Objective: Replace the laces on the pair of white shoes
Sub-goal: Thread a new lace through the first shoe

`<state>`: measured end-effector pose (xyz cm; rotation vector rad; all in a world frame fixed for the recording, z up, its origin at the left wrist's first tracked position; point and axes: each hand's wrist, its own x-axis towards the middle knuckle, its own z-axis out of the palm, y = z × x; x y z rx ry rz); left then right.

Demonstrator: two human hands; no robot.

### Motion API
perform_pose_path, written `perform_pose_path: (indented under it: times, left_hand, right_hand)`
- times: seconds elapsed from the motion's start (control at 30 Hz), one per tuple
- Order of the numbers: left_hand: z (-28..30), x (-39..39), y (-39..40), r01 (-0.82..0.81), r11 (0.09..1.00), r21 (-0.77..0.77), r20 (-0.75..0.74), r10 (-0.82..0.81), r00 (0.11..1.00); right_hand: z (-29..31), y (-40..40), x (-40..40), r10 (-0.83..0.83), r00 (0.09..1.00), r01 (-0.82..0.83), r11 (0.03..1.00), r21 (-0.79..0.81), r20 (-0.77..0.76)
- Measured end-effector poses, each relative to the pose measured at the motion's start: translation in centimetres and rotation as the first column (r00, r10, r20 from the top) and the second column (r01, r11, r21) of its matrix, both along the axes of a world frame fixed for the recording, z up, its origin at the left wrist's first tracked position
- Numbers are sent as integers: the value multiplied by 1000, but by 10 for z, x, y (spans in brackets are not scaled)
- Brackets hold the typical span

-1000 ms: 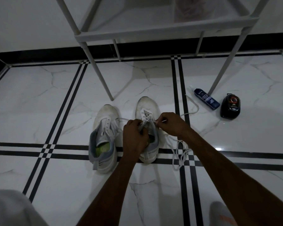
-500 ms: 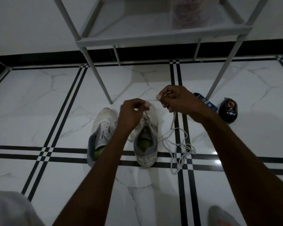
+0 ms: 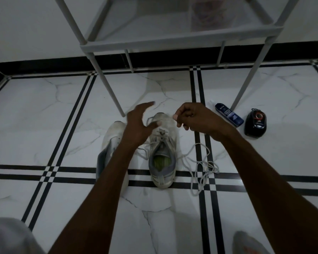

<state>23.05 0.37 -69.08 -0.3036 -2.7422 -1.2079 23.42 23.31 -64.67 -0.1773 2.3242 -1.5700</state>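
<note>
White marble floor (image 3: 44,125) crossed by black stripes fills the view, with a black skirting along the wall at the back. One grey rack (image 3: 173,39) stands over it on thin legs, its lowest shelf holding something blurred and reddish that cannot be made out.

Two white shoes sit side by side on the floor, toes pointing away from the person. The left shoe (image 3: 110,142) is largely hidden behind the left forearm. The right shoe (image 3: 163,154) is open to view, its greenish insole showing, with only a few crossings of lace (image 3: 200,169) low on its tongue. The rest of that one lace trails off the shoe to the right and lies in a loose tangle on the floor across a black stripe.

Two hands hover above the toe of the right shoe. The left hand (image 3: 138,123) is spread, fingers extended and slightly curved, thumb apart; a loop of lace runs just by its thumb, but whether the hand touches it cannot be told. The right hand (image 3: 193,116) has its fingers curled in with thumb and forefinger pressed together in a pinch; it seems to hold the lace end, though the strand there is too faint to be certain.

To the right, near a rack leg, lie one blue tube (image 3: 229,115) and one black case (image 3: 255,123) with a red ring on it, just beside each other.
</note>
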Motion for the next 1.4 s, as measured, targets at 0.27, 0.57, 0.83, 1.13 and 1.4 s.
perform_pose_path:
  times: [0.27,0.57,0.83,1.13,1.4]
  left_hand:
    - [-9,-4,-6,-123,992,-14,-1,123,992]
    - [-8,3,1,-7,999,39,41,6,999]
    - [-1,15,13,148,976,161,95,-165,982]
    - [-10,9,-2,-83,990,110,74,75,994]
    - [-26,34,-19,-189,974,126,66,182,981]
  right_hand:
    - [-5,-5,-2,-3,1000,3,1000,6,22]
    - [-2,-15,1,28,999,-27,1000,-8,27]
    - [-5,-17,2,-2,1000,2,1000,1,26]
    - [16,-25,15,243,969,-237,965,-108,40]
    - [-11,-37,3,165,986,-165,986,18,2]
